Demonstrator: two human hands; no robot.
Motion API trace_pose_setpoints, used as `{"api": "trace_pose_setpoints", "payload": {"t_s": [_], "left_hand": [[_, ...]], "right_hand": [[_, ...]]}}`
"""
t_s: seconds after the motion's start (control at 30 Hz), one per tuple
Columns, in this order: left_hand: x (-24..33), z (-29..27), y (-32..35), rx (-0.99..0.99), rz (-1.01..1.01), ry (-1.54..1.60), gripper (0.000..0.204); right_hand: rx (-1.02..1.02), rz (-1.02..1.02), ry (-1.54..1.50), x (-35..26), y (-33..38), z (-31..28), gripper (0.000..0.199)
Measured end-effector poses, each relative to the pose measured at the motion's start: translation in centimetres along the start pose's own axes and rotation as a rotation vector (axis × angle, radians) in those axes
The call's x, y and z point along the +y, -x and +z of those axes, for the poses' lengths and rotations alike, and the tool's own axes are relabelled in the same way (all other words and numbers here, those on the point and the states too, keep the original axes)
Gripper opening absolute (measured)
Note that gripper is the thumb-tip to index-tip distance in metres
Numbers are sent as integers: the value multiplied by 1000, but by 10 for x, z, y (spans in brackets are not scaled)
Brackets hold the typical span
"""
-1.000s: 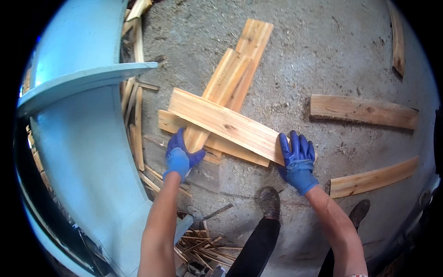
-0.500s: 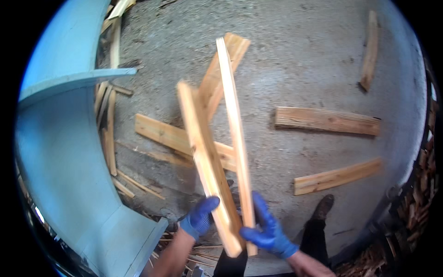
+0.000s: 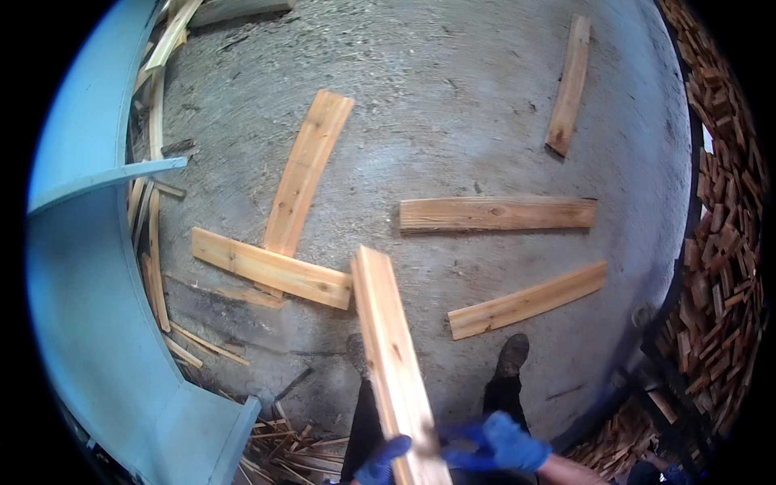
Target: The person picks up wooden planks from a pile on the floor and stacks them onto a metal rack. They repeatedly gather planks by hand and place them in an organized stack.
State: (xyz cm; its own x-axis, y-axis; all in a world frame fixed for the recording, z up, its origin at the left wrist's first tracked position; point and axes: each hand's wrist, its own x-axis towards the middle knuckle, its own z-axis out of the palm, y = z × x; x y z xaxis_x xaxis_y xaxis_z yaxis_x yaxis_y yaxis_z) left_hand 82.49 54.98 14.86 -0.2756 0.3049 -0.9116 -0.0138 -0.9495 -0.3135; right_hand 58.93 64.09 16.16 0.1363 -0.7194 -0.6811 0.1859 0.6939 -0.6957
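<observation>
A long pale wooden board [image 3: 388, 347] slants up from the lower edge of the view, a knot and lengthwise grooves on its face. My left hand [image 3: 384, 461], in a blue glove, is closed on its near end from the left. At the right edge of the same board is my gloved right hand [image 3: 505, 443], its thumb and fingers reaching to the wood and blurred by motion. Whether a second, narrower piece lies against the board cannot be made out. Beyond its far end, one plank [image 3: 275, 267] lies across another plank [image 3: 311, 162] on the floor.
Three more planks lie to the right: one crosswise [image 3: 497, 214], one slanted [image 3: 529, 299], one farther off [image 3: 571, 85]. A light-blue metal structure [image 3: 105, 307] stands at left, with scrap strips [image 3: 153, 250] beside it. Stacked wood [image 3: 719, 283] lines the right side.
The separate narrow strip by my right hand no longer shows on its own. Both hands and the board have come lower in the view, and the floor planks appear farther left.
</observation>
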Motion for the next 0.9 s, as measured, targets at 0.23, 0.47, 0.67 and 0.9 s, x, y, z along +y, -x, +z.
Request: {"api": "trace_pose_setpoints", "payload": {"t_s": [0.23,0.47,0.67,0.9], "left_hand": [[-58,13,-12,-156,-240,141,50],[-43,11,-40,-239,-307,92,55],[-36,18,-25,-326,-309,145,60],[-52,18,-21,-373,-407,221,60]], "right_hand": [[465,-400,747,-19,-201,-4,72],[663,-544,989,66,-384,49,67],[317,-329,547,0,-309,2,55],[385,-253,665,20,-161,-37,59]]}}
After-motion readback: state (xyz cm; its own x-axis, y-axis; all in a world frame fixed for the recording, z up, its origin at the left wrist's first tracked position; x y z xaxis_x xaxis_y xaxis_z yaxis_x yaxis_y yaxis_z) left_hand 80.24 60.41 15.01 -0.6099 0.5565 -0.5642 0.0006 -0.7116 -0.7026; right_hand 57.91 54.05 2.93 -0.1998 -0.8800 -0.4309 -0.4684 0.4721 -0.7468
